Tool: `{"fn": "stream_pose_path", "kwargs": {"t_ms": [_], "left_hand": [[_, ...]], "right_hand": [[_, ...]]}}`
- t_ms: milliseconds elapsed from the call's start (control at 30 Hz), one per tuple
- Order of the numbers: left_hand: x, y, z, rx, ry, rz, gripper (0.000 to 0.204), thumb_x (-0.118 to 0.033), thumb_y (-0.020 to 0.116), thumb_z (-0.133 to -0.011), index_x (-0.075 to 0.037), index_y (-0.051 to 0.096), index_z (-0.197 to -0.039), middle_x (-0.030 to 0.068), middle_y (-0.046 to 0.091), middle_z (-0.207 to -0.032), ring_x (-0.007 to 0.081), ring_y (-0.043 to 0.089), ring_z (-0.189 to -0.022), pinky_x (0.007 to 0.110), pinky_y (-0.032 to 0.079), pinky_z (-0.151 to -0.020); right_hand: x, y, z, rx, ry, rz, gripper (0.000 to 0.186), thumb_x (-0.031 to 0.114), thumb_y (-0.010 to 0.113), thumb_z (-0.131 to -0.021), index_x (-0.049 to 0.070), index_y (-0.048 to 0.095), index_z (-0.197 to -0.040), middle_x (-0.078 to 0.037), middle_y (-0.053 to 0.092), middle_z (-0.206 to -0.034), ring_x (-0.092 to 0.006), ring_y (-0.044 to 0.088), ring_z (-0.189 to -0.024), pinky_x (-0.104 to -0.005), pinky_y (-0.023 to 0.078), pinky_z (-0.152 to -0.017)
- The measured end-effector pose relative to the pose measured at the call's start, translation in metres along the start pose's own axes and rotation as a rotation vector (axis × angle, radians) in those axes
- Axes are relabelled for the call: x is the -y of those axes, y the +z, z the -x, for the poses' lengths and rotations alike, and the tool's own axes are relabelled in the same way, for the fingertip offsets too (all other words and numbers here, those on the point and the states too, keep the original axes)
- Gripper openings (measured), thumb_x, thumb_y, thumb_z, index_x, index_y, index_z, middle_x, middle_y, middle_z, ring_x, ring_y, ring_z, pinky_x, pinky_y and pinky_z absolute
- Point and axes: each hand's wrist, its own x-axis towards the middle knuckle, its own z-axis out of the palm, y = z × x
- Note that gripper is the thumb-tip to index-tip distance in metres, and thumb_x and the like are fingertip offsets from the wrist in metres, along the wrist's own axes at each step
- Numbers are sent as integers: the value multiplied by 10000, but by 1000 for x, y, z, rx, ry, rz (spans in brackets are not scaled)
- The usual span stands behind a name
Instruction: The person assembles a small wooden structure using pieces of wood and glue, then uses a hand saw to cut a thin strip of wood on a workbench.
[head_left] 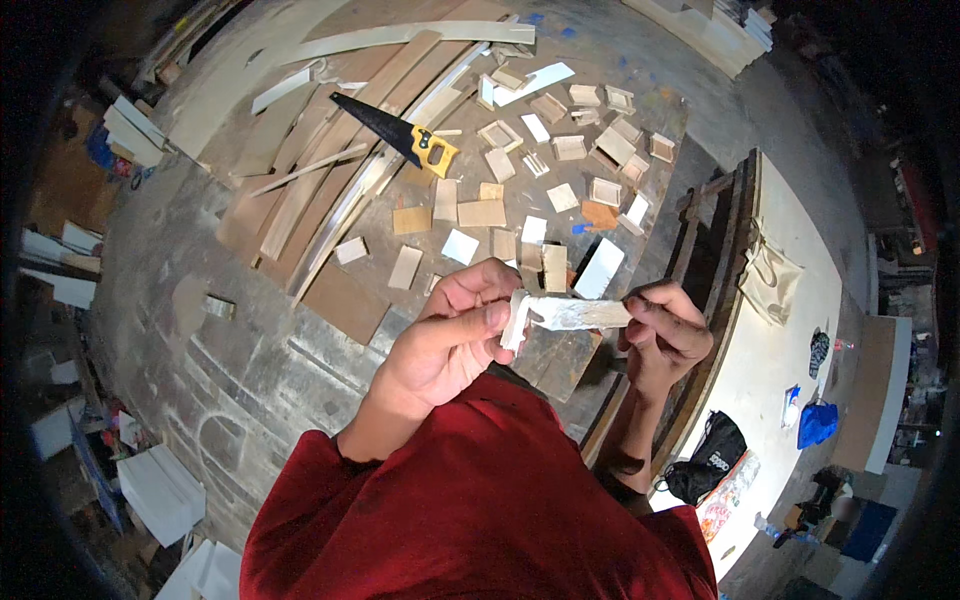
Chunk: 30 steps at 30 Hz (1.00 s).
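Pinched between the thumb and fingers of my left hand (445,325) is a small pale wooden piece (515,322), held on edge. My right hand (668,328) grips the right end of a flat wooden strip (580,314) with whitish smears along its face. The strip's left end meets the small piece, or nearly so; I cannot tell if they touch. Both are held up in front of my red shirt, above a work surface (345,300) where many small wood blocks and shallow wooden boxes (605,192) lie scattered.
A handsaw (400,135) with a yellow and black handle lies beside long boards (300,190) at the far left. To my right stands a pale table (770,360) bearing a cloth bag (770,272), a black drawstring bag (710,460) and a blue item (818,425).
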Motion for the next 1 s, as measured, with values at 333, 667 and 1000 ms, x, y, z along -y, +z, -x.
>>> {"fn": "stream_pose_path", "kwargs": {"t_ms": [333, 667, 1000], "left_hand": [[-84, -52, 0, -92, -62, 71, 308, 34, 618, -899, 39, 544, -1197, 74, 639, -990, 157, 668, -825, 272, 598, -721], [-139, -90, -21, -123, -178, 126, 352, 101, 577, -859, 42, 549, -1205, 75, 610, -981, 163, 676, -846, 283, 620, -741], [-157, -86, -40, -183, -257, 132, 339, 98, 574, -869, 38, 547, -1202, 71, 595, -965, 159, 680, -885, 298, 635, -819]], "right_hand": [[-23, 88, -25, 4, 6, 60, 193, 43, 795, -803, -63, 746, -956, -133, 665, -808, -131, 601, -605, -233, 469, -528], [-32, 141, -35, -144, 150, 194, 149, 59, 792, -822, -45, 756, -923, -118, 664, -801, -126, 607, -605, -227, 478, -520], [-30, 151, -28, -148, 130, 278, 205, 22, 814, -756, -46, 762, -943, -124, 672, -798, -162, 618, -659, -249, 474, -570]]}}
